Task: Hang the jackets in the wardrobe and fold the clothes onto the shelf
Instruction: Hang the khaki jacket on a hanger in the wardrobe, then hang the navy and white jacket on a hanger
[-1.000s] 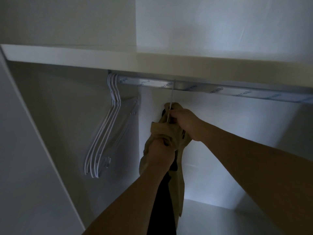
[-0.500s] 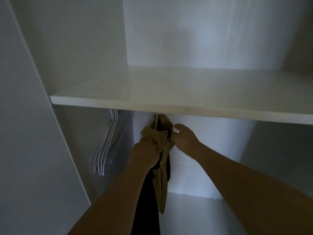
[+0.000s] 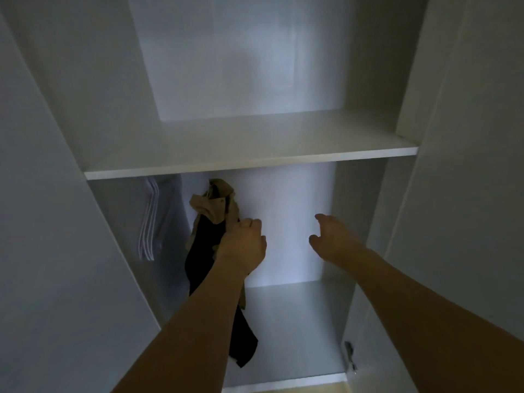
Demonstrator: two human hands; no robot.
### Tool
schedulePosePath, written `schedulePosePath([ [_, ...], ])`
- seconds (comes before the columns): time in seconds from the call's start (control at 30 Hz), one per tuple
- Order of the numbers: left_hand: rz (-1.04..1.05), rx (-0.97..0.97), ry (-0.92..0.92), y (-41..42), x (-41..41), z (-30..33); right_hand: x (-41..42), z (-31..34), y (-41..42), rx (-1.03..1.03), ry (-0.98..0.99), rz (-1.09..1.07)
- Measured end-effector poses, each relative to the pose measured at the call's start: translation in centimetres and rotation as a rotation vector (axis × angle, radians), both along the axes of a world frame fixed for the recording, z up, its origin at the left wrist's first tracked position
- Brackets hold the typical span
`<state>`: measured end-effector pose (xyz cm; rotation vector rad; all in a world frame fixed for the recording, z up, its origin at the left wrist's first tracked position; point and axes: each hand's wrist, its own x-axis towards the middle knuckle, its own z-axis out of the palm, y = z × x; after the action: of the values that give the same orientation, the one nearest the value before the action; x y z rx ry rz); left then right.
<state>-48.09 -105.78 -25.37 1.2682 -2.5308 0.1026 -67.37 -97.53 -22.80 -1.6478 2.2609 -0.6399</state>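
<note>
Your tan jacket (image 3: 215,207) hangs under the shelf (image 3: 249,154), beside spare white hangers (image 3: 149,219). Your left hand (image 3: 243,245) touches it, fingers loose; your right hand (image 3: 331,239) is free. On the shelf, no folded clothes.

Dim, grainy view; glow on back panel, hangers perhaps blurred.

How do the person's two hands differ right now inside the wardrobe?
The left hand touches the hanging tan jacket, fingers curled at its edge; whether it has a grip is unclear. The right hand touches nothing. The left hand sits near the white hangers; the right hand hangs in the open middle, fingers loosely spread. Both reach in below the shelf.
</note>
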Motion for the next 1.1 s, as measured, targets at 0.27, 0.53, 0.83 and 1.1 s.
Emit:
schedulePosePath([
  [0.27,-0.257,-0.034,0.060,0.7,-9.0,4.9,-5.0,3.3,7.1,-0.029,0.057,-0.243],
  [0.53,-0.576,0.039,-0.006,8.7,-15.9,4.0,-5.8,2.1,18.2,0.070,0.057,-0.534],
  [0.83,-0.964,-0.017,0.012,31.4,-20.0,4.9,-2.8,2.6,44.1,0.043,0.076,-0.938],
  [1.1,-1.248,0.001,0.036,58.5,-18.7,3.2,3.9,1.2,70.5,0.047,0.111,-1.174],
])
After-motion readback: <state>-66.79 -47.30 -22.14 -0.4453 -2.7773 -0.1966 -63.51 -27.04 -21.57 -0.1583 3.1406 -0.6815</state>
